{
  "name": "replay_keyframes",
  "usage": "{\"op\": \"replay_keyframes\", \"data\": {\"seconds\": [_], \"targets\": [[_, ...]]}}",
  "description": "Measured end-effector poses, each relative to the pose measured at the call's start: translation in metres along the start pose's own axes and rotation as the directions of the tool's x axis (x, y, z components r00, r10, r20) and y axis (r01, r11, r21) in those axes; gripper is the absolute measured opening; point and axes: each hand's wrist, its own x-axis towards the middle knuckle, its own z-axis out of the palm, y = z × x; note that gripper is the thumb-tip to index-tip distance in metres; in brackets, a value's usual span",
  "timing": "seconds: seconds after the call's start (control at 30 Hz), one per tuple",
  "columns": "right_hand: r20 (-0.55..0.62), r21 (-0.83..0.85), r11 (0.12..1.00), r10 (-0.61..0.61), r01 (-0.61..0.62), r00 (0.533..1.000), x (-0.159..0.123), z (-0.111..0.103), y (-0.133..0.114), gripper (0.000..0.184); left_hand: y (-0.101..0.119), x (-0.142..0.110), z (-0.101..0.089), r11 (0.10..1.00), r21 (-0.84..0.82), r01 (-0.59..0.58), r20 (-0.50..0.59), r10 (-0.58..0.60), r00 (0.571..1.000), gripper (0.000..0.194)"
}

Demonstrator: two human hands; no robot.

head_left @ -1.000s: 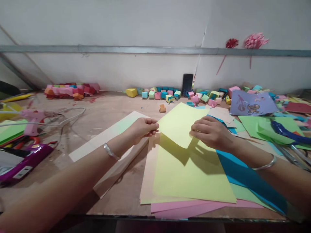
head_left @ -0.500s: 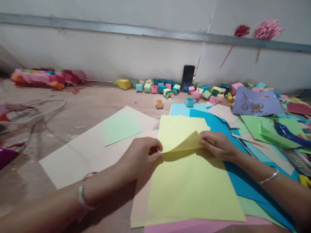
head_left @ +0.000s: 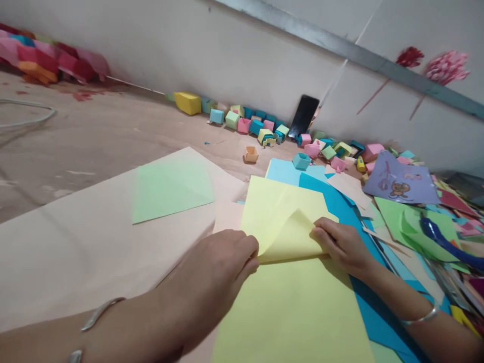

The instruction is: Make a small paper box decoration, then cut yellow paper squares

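A small piece of yellow paper (head_left: 293,237) is pinched between my two hands, its upper edge curling over. My left hand (head_left: 223,267) grips its left end, thumb and fingers pressed together. At the right end, my right hand (head_left: 336,242) pinches the other corner. Beneath it lies a larger yellow sheet (head_left: 291,312), on top of blue paper (head_left: 374,302). Whether the small piece is loose or part of another yellow sheet behind it cannot be made out. A pale green square (head_left: 174,191) rests on a big pale pink sheet (head_left: 98,242) to the left.
Small folded paper boxes (head_left: 257,126) line the wall, with a phone (head_left: 304,116) leaning there. A blue-handled tool (head_left: 446,244) lies on green paper (head_left: 397,222) at right, near a purple drawing (head_left: 401,179). A white cable (head_left: 28,113) lies far left.
The view has tilted and shifted closer. My left hand has turned so its back faces up, fingers closed on the yellow paper. The paper's flap bends over more; my right hand still pinches its end.
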Motion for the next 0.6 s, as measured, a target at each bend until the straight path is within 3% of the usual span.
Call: {"op": "replay_keyframes", "data": {"seconds": [0.1, 0.2, 0.4, 0.6], "targets": [[0.083, 0.128, 0.992, -0.025, 0.014, 0.996, 0.001, -0.012, -0.002, 0.028, -0.001, 0.001, -0.001, 0.999, -0.024, 0.039, 0.024, -0.039, 0.999, 0.019], [0.06, 0.186, 0.979, -0.091, 0.078, 0.994, 0.0, -0.02, -0.003, 0.024, -0.001, 0.003, -0.002, 0.998, -0.031, 0.05, 0.04, -0.049, 0.998, 0.021], [-0.187, -0.171, 0.984, -0.073, 0.04, 0.98, -0.006, -0.007, -0.003, 0.024, 0.002, 0.001, -0.001, 0.999, -0.011, 0.038, 0.067, -0.037, 0.997, 0.019], [-0.127, -0.329, 0.941, 0.037, -0.078, 0.991, -0.008, 0.01, -0.003, 0.033, 0.007, -0.007, 0.0, 0.998, 0.002, -0.062, 0.058, 0.062, 0.996, 0.013]]}}
